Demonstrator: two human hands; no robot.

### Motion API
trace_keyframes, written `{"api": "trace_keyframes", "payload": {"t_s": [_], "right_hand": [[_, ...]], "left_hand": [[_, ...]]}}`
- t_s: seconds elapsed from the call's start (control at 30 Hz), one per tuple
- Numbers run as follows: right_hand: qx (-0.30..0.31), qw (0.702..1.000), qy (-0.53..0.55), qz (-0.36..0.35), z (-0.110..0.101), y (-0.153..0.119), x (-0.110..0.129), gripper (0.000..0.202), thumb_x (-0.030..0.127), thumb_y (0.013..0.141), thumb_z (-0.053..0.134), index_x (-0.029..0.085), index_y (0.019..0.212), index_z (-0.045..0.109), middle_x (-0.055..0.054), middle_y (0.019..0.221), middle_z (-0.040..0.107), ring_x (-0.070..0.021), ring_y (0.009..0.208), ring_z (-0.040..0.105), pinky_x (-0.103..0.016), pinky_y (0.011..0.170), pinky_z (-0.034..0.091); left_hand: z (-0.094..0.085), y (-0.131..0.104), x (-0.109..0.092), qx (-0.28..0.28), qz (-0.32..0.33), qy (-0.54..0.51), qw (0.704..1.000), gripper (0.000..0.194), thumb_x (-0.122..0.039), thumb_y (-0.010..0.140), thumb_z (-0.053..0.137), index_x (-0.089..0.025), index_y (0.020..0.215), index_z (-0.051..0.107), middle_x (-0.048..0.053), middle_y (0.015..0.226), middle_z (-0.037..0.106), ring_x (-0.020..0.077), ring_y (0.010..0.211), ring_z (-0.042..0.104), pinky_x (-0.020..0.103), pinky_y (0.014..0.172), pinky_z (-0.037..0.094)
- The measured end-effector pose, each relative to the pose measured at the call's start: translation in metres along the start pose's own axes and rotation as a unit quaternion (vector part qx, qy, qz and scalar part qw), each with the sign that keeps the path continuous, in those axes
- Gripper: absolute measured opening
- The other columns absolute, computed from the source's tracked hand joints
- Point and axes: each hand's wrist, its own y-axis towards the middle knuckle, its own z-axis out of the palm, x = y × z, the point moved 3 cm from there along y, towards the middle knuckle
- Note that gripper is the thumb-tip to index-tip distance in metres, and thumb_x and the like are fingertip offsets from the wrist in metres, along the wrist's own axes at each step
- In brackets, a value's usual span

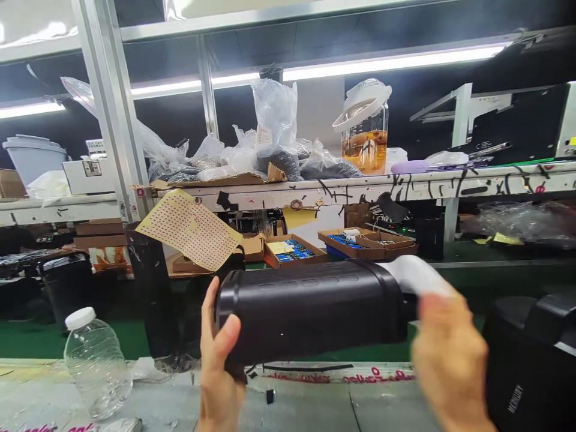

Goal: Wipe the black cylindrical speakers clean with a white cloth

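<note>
A long black plastic housing [310, 312] with rounded edges, shaped like a portable speaker, is held sideways above the bench. My left hand [222, 354] grips its left end, thumb on the near side and a finger up along the end. At the opposite end my right hand [450, 354], smeared by motion, is closed on a white cloth [416, 276]. This cloth lies against the housing's upper right edge. Whether the right fingers also touch the housing is hidden by the blur.
An upright clear plastic bottle [96, 366] stands on the bench at left. More black housings [531, 360], one lettered MERKURY, are at right. A yellow dotted sheet [191, 231] hangs from the shelf. Behind are cardboard trays [294, 252] of blue parts, bagged parts [279, 159] and a drink jug [364, 132].
</note>
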Motion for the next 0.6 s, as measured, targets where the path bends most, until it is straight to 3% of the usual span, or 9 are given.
{"api": "trace_keyframes", "payload": {"t_s": [0.1, 0.13, 0.2, 0.3, 0.37, 0.43, 0.5, 0.57, 0.6], "right_hand": [[0.115, 0.964, -0.008, -0.241, 0.028, -0.037, 0.050, 0.059, 0.019, 0.098, 0.040, 0.011, 0.152, 0.020, -0.013, 0.150, 0.035, -0.0279, 0.141, 0.026, -0.044, 0.116, 0.019], [0.152, 0.954, 0.000, -0.257, 0.036, -0.045, 0.057, 0.058, 0.023, 0.099, 0.038, 0.011, 0.153, 0.018, -0.012, 0.151, 0.034, -0.0243, 0.142, 0.024, -0.039, 0.118, 0.016], [0.186, 0.958, 0.027, -0.218, 0.043, -0.045, 0.056, 0.055, 0.030, 0.100, 0.036, 0.012, 0.151, 0.024, -0.011, 0.150, 0.036, -0.0231, 0.141, 0.027, -0.038, 0.117, 0.020], [0.114, 0.992, -0.001, -0.057, 0.038, -0.025, 0.028, 0.046, 0.034, 0.102, 0.031, 0.012, 0.139, 0.046, -0.014, 0.137, 0.051, -0.0270, 0.130, 0.044, -0.048, 0.111, 0.033], [0.100, 0.994, -0.038, -0.036, 0.035, -0.024, 0.020, 0.044, 0.033, 0.103, 0.029, 0.009, 0.132, 0.052, -0.015, 0.130, 0.057, -0.0277, 0.125, 0.050, -0.051, 0.107, 0.037], [0.159, 0.977, -0.030, -0.137, 0.035, -0.040, 0.031, 0.044, 0.029, 0.103, 0.029, 0.007, 0.136, 0.047, -0.015, 0.137, 0.052, -0.0278, 0.129, 0.046, -0.048, 0.106, 0.040], [0.220, 0.930, 0.009, -0.294, 0.030, -0.070, 0.046, 0.044, 0.027, 0.102, 0.032, 0.004, 0.137, 0.044, -0.013, 0.139, 0.050, -0.0288, 0.131, 0.043, -0.044, 0.103, 0.043], [0.254, 0.884, 0.052, -0.390, 0.016, -0.098, 0.049, 0.037, 0.030, 0.101, 0.037, 0.008, 0.122, 0.058, -0.009, 0.123, 0.063, -0.0251, 0.117, 0.057, -0.034, 0.095, 0.050], [0.278, 0.877, 0.070, -0.386, 0.007, -0.108, 0.044, 0.034, 0.031, 0.101, 0.038, 0.012, 0.112, 0.063, -0.007, 0.110, 0.069, -0.0216, 0.105, 0.064, -0.029, 0.089, 0.054]], "left_hand": [[0.013, -0.014, 0.004, 0.041, 0.048, 0.063, 0.996, 0.087, -0.047, 0.060, 0.080, -0.034, 0.139, 0.044, 0.002, 0.125, 0.063, 0.0239, 0.109, 0.064, 0.024, 0.083, 0.053], [0.015, -0.018, 0.007, 0.053, 0.052, 0.078, 0.994, 0.089, -0.048, 0.060, 0.081, -0.034, 0.139, 0.043, 0.003, 0.126, 0.062, 0.0257, 0.110, 0.063, 0.027, 0.087, 0.052], [0.017, -0.022, 0.010, 0.072, 0.049, 0.097, 0.991, 0.092, -0.048, 0.060, 0.080, -0.033, 0.141, 0.040, 0.007, 0.127, 0.061, 0.0297, 0.112, 0.061, 0.037, 0.095, 0.049], [0.016, -0.029, 0.009, 0.081, 0.066, 0.138, 0.985, 0.094, -0.046, 0.060, 0.081, -0.036, 0.142, 0.036, 0.007, 0.134, 0.055, 0.0335, 0.121, 0.054, 0.048, 0.102, 0.042], [0.011, -0.032, 0.008, 0.075, 0.078, 0.178, 0.978, 0.094, -0.045, 0.060, 0.081, -0.037, 0.142, 0.036, 0.006, 0.139, 0.052, 0.0328, 0.127, 0.049, 0.047, 0.106, 0.039], [-0.002, -0.032, 0.013, 0.067, 0.048, 0.193, 0.978, 0.091, -0.045, 0.062, 0.081, -0.036, 0.142, 0.037, 0.006, 0.136, 0.053, 0.0308, 0.125, 0.050, 0.043, 0.105, 0.039], [-0.023, -0.030, 0.024, 0.061, -0.013, 0.182, 0.981, 0.088, -0.045, 0.065, 0.079, -0.035, 0.141, 0.037, 0.006, 0.131, 0.057, 0.0288, 0.122, 0.054, 0.041, 0.106, 0.039], [-0.049, -0.026, 0.038, 0.047, -0.072, 0.163, 0.983, 0.086, -0.045, 0.066, 0.079, -0.036, 0.140, 0.038, 0.006, 0.129, 0.059, 0.0280, 0.124, 0.053, 0.040, 0.107, 0.038], [-0.062, -0.025, 0.044, 0.038, -0.094, 0.165, 0.981, 0.086, -0.045, 0.065, 0.079, -0.036, 0.140, 0.038, 0.006, 0.127, 0.060, 0.0287, 0.125, 0.052, 0.040, 0.107, 0.039]]}}
